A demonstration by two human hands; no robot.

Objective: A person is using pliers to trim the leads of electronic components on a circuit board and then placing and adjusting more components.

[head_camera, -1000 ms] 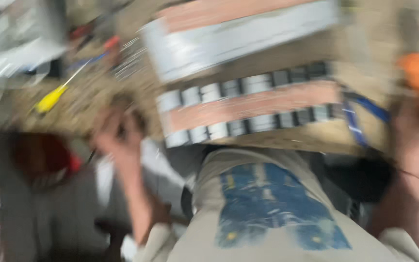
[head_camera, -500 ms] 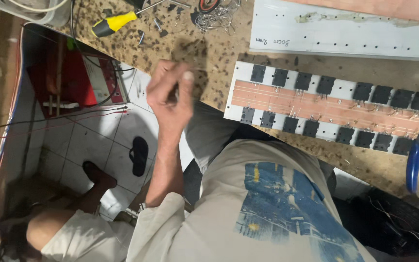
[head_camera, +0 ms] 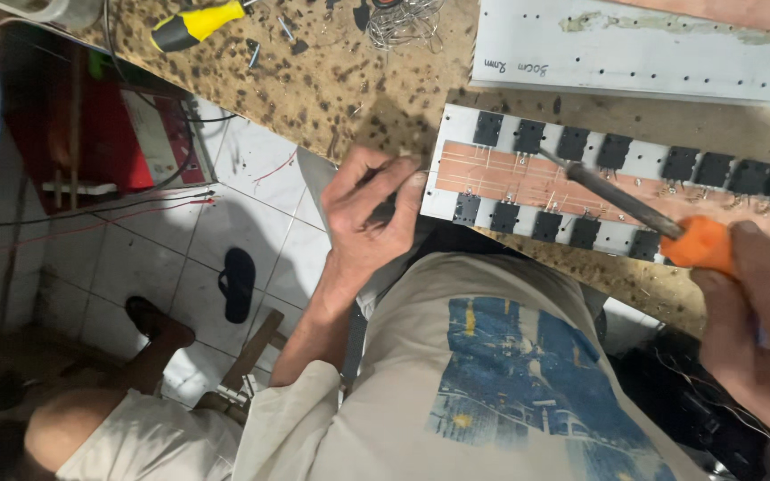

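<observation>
Copper-clad board [head_camera: 581, 191], one, at 2 o'clock: fourteen black square components in two rows. Right hand [head_camera: 759, 330] clamped on orange-handled soldering iron [head_camera: 643, 214]; left hand [head_camera: 372, 214] pinched at board's edge.

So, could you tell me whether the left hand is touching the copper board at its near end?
Touching. The head view shows the left hand with its fingertips pressed against the left edge of the copper board, no gap between.
</observation>
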